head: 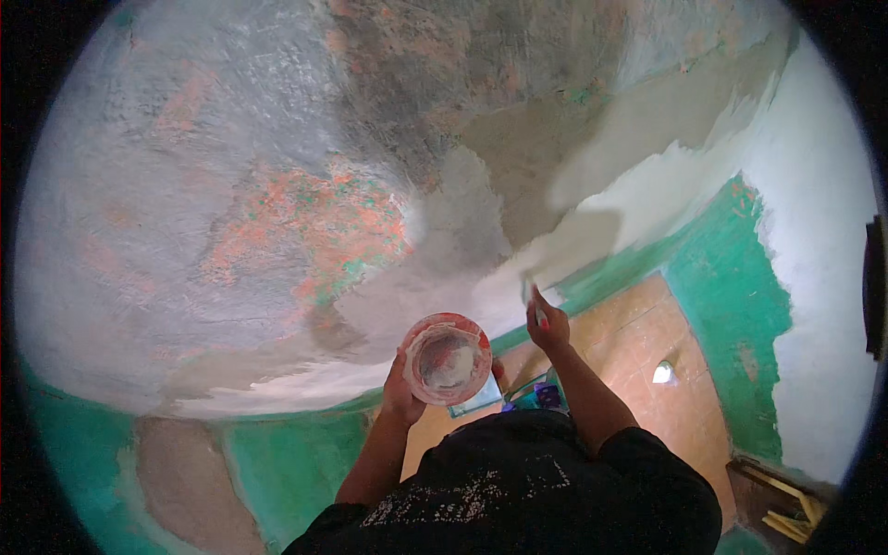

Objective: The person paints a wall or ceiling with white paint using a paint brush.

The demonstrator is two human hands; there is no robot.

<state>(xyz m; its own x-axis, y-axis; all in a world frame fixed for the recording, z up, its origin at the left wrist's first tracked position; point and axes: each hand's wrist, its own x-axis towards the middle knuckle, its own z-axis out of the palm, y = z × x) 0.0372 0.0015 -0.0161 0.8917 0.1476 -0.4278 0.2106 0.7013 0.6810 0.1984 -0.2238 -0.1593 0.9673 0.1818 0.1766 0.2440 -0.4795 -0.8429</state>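
My left hand holds up a round red tub from below, its fingertips showing at the far side. Pale, wet-looking filler coats the tub's inside and rim. To the right, my right hand grips a slim hand tool, apparently a putty knife, blurred and partly hidden by the fingers. Its tip is at the lower band of the wall, where whitish filler lies in a smooth strip; I cannot tell whether it touches. Higher up, the wall is patchy grey, with orange and green paint showing.
Below is a tiled floor with a small bright white object. A pale-blue flat item and a purple thing sit below the tub. A green-and-white side wall rises at right, near a wooden piece.
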